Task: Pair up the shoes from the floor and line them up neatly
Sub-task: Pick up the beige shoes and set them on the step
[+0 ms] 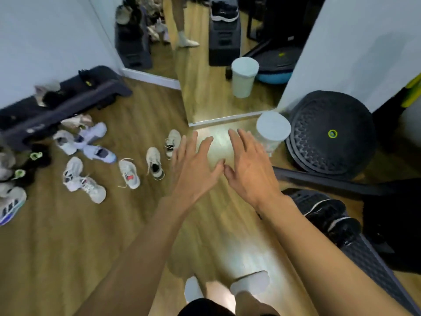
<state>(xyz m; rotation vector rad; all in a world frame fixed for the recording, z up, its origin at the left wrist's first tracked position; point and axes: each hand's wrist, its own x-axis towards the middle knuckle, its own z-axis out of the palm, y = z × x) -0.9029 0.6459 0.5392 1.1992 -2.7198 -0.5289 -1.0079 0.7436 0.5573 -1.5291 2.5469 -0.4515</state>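
Observation:
Several pale sneakers lie scattered on the wooden floor at the left: a beige shoe (155, 164) with a dark opening, another beige shoe (172, 142) beyond it, a white shoe with a red insole (129, 174), a white pair lying crossed (83, 181) and lilac-white shoes (95, 142). More shoes (11, 201) sit at the far left edge. My left hand (193, 165) and my right hand (248, 165) are stretched out side by side above the floor, fingers spread and holding nothing, thumbs almost touching. The left hand hovers just right of the two beige shoes.
A dark step platform (68, 103) with shoes on it runs along the left wall. A floor mirror (227, 119) stands ahead, a white bin (271, 131) and a black dome trainer (330, 135) at the right. Another dark platform with black shoes (330, 215) lies at lower right.

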